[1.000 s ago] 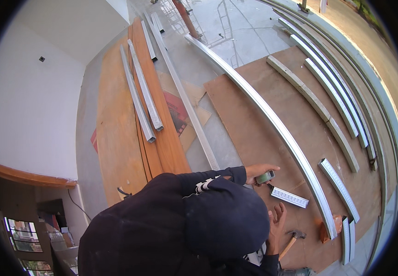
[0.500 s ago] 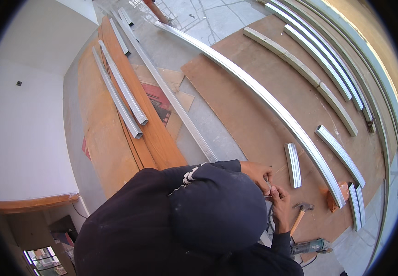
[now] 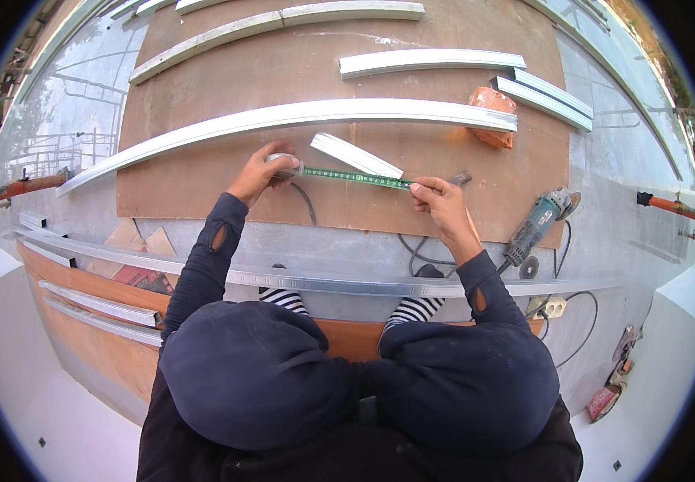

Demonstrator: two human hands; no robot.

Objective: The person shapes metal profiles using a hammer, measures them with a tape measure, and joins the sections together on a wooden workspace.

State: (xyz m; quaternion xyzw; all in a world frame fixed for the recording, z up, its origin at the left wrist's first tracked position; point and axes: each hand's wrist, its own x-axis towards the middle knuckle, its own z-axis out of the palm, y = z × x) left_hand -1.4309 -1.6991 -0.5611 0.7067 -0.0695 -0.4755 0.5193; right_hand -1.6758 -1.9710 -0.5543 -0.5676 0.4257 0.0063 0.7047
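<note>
My left hand (image 3: 257, 175) is closed round the pale case of a tape measure (image 3: 286, 165). A green blade (image 3: 347, 176) runs from it, pulled out nearly level above the brown board. At the other end my right hand (image 3: 445, 210) pinches the blade's tip between thumb and fingers. Just beyond the blade lies a short silver metal channel (image 3: 355, 155), its near right end close to the tape. Behind my right hand shows a hammer head (image 3: 461, 177), with most of its handle hidden.
A long silver channel (image 3: 283, 115) crosses the brown board (image 3: 227, 193), its right end on an orange brick-like block (image 3: 492, 100). More channels (image 3: 432, 60) lie beyond. An angle grinder (image 3: 537, 225) with its cable rests at the right. Another long metal profile (image 3: 323, 283) passes by my feet.
My view has swung round to face the board. My hands, close together before, are now wide apart, with the green tape blade stretched between them.
</note>
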